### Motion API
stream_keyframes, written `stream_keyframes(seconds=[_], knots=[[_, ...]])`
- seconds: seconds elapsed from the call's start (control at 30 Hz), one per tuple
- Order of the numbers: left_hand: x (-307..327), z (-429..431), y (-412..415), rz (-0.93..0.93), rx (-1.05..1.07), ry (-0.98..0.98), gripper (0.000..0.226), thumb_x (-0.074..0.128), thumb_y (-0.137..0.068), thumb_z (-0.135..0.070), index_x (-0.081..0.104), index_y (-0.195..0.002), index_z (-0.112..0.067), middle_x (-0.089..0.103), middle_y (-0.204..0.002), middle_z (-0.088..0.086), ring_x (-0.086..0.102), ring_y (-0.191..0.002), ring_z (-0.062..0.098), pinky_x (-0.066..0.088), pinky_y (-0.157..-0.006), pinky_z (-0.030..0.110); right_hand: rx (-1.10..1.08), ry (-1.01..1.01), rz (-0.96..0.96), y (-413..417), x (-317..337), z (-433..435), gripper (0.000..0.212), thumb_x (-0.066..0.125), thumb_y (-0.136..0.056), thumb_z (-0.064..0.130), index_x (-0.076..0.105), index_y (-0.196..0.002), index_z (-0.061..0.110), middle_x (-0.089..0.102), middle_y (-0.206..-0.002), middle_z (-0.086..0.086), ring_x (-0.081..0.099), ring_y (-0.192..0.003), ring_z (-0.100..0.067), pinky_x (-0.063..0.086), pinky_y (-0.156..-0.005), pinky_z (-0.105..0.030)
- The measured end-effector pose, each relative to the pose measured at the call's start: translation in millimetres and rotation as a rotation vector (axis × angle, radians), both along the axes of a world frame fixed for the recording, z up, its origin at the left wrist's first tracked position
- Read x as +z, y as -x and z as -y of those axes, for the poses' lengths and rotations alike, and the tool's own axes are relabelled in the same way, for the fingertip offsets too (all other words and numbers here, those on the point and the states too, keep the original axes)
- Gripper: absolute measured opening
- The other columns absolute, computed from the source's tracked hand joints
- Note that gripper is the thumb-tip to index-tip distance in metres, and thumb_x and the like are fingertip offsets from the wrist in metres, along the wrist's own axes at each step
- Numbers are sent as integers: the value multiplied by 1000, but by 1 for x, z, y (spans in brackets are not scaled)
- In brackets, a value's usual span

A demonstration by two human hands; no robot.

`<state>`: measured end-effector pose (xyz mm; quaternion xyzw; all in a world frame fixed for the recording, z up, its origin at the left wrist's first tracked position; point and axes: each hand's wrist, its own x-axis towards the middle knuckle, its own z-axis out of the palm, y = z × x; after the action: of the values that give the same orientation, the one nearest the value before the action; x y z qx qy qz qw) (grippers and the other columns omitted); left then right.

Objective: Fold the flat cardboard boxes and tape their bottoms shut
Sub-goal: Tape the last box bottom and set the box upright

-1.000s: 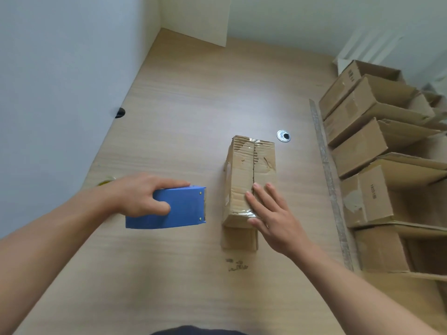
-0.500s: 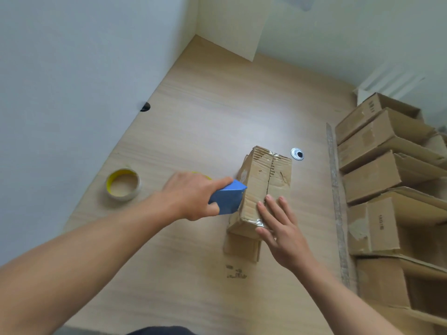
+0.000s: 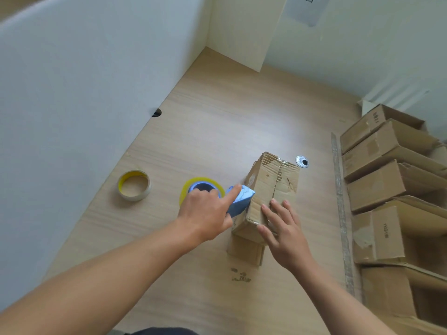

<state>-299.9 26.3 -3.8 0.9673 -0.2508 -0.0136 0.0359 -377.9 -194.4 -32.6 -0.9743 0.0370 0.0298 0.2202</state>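
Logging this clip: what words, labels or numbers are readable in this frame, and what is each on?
None reads with certainty.
Paper sign, top of frame: dark characters, cut off, unreadable.
Near stacked box: short black code printed sideways, too blurred.
Far stacked box: similar code, too small.
Dark marks on the table: illegible.

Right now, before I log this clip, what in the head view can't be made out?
Tape dispenser: mostly hidden under the left hand; whether its tape touches the box cannot be told.
Box seam: near end covered by the right hand.
Wall sheet: cut by the top edge, print blurred.
Stacked boxes: cut by the right edge.
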Motion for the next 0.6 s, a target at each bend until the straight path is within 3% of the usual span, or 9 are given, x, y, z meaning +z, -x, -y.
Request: stream_keyframes(seconds=[0.1,0.23,0.33,0.47,0.6], knots=[[-7,8,2,-97,99,45,71,43,-91,-42,14,-156,-39,50,-81,2,48,-67,26,32,-58,33,-47,224,-17,-3,-1,-25,69,55,-85,70,53,-131,19,37,-149,-4,15,-151,-26,29,-114,-49],[-14,0,-4,-192,129,136,72,44,-88,-46,15,-154,-44,52,-80,-1,55,-77,27,39,-63,33,-199,320,-28,-12,7,-43,61,46,-82,77,47,-114,24,42,-126,2,32,-138,-25,31,-107,-59],[-20,-15,-6,-228,147,174,74,44,-84,-48,14,-152,-47,61,-95,-2,59,-92,27,40,-67,33,-250,271,-60,-18,10,-50,60,49,-83,67,38,-129,31,38,-126,3,31,-134,-22,30,-106,-61],[-23,-34,-6,-261,178,210,74,42,-81,-48,15,-151,-49,62,-96,-7,58,-90,25,43,-68,33,-255,245,-120,-14,10,-47,76,48,-84,54,19,-152,35,27,-133,4,20,-141,-15,11,-111,-69],[-20,-48,-6,-277,200,252,76,37,-77,-49,15,-149,-50,63,-95,-10,57,-84,23,42,-64,32,-273,214,-58,-7,8,-42,59,52,-85,49,37,-141,38,33,-128,8,28,-135,-11,7,-112,-70]])
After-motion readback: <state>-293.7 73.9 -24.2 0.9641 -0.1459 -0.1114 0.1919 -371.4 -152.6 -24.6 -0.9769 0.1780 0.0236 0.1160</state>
